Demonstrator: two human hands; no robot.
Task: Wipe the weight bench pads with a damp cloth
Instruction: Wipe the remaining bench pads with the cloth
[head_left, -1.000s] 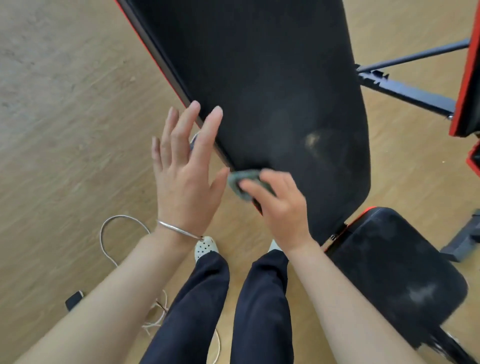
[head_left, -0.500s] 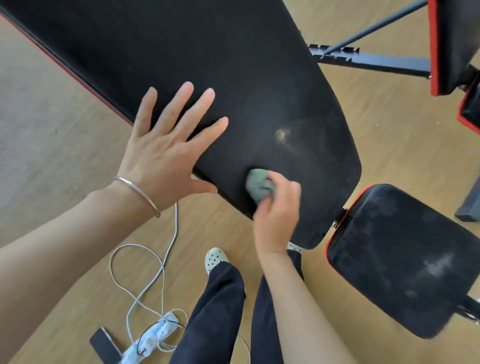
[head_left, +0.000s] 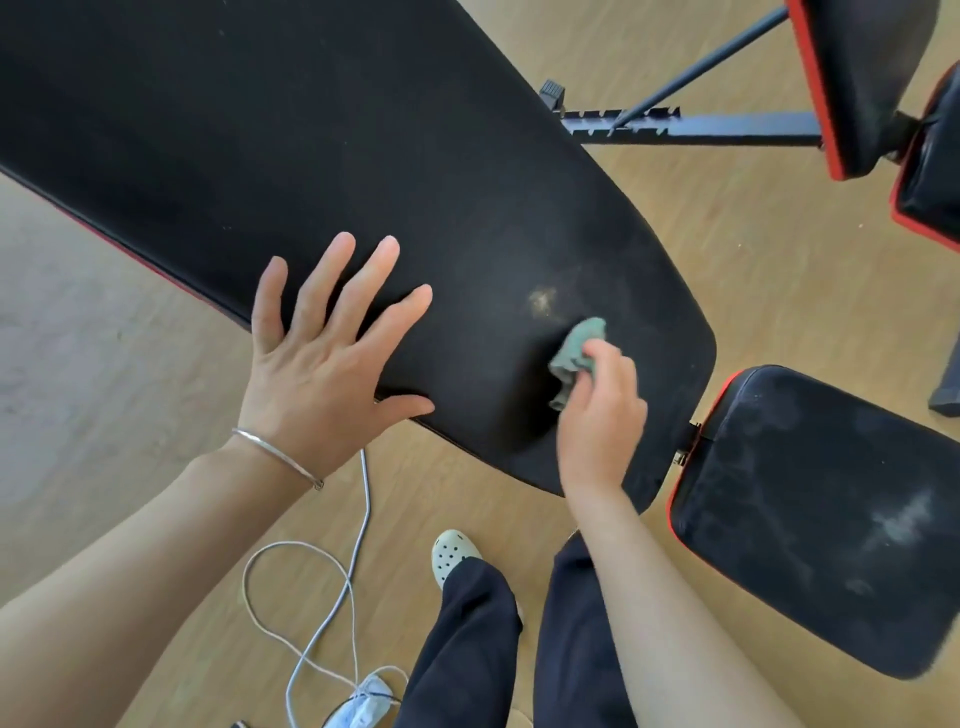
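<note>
The long black back pad (head_left: 322, 156) of the weight bench, edged in red, fills the upper left and centre. My left hand (head_left: 322, 364) lies flat on its near edge with fingers spread. My right hand (head_left: 597, 410) grips a small crumpled green cloth (head_left: 574, 353) and presses it on the pad's lower end, just below a pale dusty smear (head_left: 543, 301). The smaller black seat pad (head_left: 821, 519), with whitish dust marks, sits at the right, apart from both hands.
The floor is light wood. A dark metal frame bar (head_left: 691, 127) and another black, red-trimmed pad (head_left: 862, 78) stand at the upper right. A white cable (head_left: 337, 571) loops on the floor by my feet; my legs and a white clog (head_left: 452, 553) are below.
My right hand has carried the cloth from the pad's near edge further onto the pad, toward the smear. My left hand went from hovering beside the edge to lying flat on the pad.
</note>
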